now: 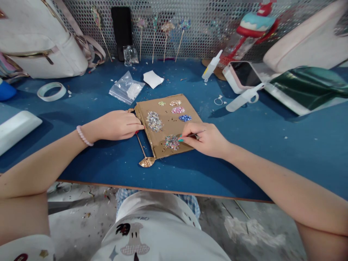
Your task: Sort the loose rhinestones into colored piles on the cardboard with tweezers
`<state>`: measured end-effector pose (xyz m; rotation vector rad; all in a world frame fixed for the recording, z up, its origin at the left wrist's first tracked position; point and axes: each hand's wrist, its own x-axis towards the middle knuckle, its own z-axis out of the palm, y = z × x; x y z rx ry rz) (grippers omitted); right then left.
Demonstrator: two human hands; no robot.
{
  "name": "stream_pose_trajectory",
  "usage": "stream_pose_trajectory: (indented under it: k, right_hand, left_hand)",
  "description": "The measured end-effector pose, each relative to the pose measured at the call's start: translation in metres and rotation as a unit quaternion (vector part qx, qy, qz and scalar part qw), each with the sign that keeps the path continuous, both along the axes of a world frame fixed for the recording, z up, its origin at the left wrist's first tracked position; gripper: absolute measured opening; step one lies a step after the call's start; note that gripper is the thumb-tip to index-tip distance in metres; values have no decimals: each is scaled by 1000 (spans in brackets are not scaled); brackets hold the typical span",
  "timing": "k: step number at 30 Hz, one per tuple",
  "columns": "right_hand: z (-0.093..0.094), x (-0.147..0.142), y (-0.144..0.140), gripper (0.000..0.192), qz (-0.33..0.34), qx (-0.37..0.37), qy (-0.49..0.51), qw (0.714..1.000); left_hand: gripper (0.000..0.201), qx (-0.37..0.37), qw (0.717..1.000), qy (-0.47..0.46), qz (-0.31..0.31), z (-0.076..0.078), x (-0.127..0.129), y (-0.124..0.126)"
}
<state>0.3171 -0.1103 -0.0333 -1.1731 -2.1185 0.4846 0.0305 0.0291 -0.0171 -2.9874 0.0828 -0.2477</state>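
Our right hand (206,139) pinched thin tweezers (191,135) over the sparkly beads (172,141). Our left hand (116,125) held a gold stick (141,145) beside the cardboard (168,125).

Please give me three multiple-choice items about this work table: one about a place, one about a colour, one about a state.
1. Where does the roll of tape lie?
A. far left of the table
B. on the cardboard
C. beside the phone

2. What colour is the table top?
A. green
B. blue
C. red

3. What is the right hand doing?
A. resting open and flat
B. pinching a thin tool
C. lifting the phone

Answers:
1. A, the roll of tape lies far left on the table.
2. B, its surface is blue.
3. B, the right hand pinches a thin tool over the cardboard.
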Motion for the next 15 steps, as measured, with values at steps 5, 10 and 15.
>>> stream_pose_trajectory:
  k: [5, 10, 15]
  right_hand:
    - [-1, 1, 1, 24, 2, 1, -2, 1000]
    - [0, 1, 0, 24, 5, 12, 4, 1000]
    - [1, 0, 0, 27, -3, -8, 8, 1000]
  left_hand:
    - [32, 4, 1000, -2, 1, 0, 0, 0]
    - [33, 19, 1000, 7, 4, 1, 0, -1]
    - [35, 34, 999, 1, -6, 0, 0, -1]
